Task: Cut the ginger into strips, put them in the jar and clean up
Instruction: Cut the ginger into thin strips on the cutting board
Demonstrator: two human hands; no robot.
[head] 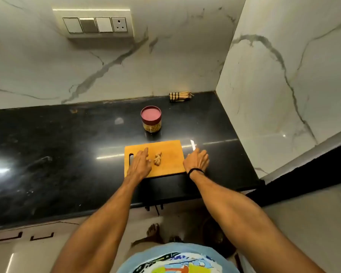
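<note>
Knobbly tan ginger root (158, 159), likely firm and light: pin mid-body; left hand (140, 164) flat-fingered, right hand (196, 162) over white-bladed knife (193, 145), hold unclear.

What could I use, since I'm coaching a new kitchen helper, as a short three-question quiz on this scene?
1. True or false: the ginger has already been cut into strips.
2. Relative to the cutting board, the jar stands: A) on it; B) behind it, on the counter; C) left of it.
3. Fill in: the knife lies to the ___ of the cutting board.

Key: 1 false, it is one whole piece; 2 B; 3 right.
</note>
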